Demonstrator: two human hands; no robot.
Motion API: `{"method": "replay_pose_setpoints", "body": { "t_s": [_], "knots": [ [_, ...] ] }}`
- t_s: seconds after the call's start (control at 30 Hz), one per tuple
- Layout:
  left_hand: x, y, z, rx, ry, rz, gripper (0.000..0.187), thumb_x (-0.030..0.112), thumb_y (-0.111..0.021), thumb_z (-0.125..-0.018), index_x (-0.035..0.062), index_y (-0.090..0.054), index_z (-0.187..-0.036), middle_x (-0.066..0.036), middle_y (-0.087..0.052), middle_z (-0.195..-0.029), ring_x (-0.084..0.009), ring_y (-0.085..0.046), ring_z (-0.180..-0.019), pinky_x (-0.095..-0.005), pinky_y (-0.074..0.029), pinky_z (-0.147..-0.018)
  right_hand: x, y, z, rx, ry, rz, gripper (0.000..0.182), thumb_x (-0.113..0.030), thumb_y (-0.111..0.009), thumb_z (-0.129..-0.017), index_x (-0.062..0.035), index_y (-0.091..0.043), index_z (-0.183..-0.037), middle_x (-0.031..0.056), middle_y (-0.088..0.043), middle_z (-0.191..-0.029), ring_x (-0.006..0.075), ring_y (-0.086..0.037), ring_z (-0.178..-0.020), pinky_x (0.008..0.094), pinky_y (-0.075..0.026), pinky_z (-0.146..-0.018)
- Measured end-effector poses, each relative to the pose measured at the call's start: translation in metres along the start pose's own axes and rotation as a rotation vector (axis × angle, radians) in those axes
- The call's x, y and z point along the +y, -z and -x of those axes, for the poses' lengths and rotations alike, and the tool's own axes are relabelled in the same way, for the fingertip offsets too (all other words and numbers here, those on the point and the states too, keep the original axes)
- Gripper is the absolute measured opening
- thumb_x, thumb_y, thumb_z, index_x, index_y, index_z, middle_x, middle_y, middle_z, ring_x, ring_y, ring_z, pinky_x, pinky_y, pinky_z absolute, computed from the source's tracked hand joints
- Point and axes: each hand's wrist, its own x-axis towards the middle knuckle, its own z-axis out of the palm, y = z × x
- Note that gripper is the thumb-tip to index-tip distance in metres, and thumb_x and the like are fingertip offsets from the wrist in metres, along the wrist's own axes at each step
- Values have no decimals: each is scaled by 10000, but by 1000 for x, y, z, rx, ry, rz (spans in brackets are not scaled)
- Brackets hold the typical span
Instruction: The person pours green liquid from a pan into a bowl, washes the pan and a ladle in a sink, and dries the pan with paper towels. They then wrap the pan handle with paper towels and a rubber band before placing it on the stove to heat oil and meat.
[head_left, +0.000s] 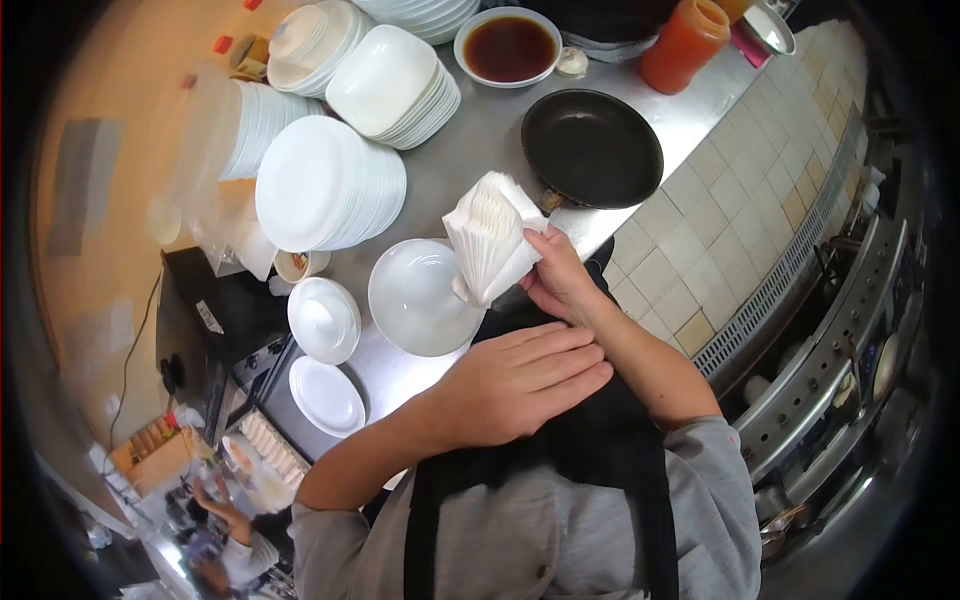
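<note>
My right hand (pixel 557 280) is closed on a folded stack of white paper napkins (pixel 487 235), held up over the edge of the steel counter (pixel 470 150). Just left of the napkins sits a white bowl (pixel 420 300). My left hand (pixel 520 385) lies flat on my black apron (pixel 590 440) with its fingers stretched out and nothing in it. A black frying pan (pixel 592 147) rests on the counter beyond the napkins.
Stacks of white plates (pixel 325 185) and square dishes (pixel 392 85) fill the counter's left. A bowl of brown sauce (pixel 508 48) and an orange squeeze bottle (pixel 685 45) stand at the back. Smaller bowls (pixel 323 320) sit lower left. Another person (pixel 235 530) works bottom left. A stove (pixel 850 330) is right.
</note>
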Motion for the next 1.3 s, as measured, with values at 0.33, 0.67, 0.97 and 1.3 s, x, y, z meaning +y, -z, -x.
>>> {"method": "replay_pose_setpoints", "body": {
  "t_s": [0.33,0.67,0.97,1.3],
  "knots": [
    [-52,-8,11,-75,350,-617,531,179,-701,-852,-47,-559,-1310,-209,-569,-1352,-382,-514,-1285,-466,-417,-1084,-12,-16,10,-118,10,-40,198,-170,-604,-1009,4,-637,-1095,58,-685,-991,118,-684,-833,249,-573,-678],
    [-84,8,13,-77,756,-105,627,314,-754,-860,-68,-548,-1313,-278,-631,-1236,-418,-634,-1122,-421,-506,-947,-4,-1,7,-145,-54,46,310,-257,-658,-991,3,-629,-1156,59,-691,-1015,102,-673,-820,239,-555,-681],
    [-87,16,6,-302,1197,364,469,365,-746,-838,-44,-678,-1058,-129,-719,-907,-226,-684,-807,-369,-534,-756,-10,3,19,-167,-77,242,385,-356,-650,-993,-7,-632,-1154,64,-696,-992,101,-661,-826,233,-538,-711],
    [-52,23,-16,-213,896,87,324,252,-688,-792,-39,-677,-935,-192,-688,-795,-296,-684,-730,-377,-526,-692,-46,1,49,-188,-21,621,428,-419,-626,-996,1,-676,-925,55,-678,-766,107,-651,-634,245,-528,-580]
  ]
}}
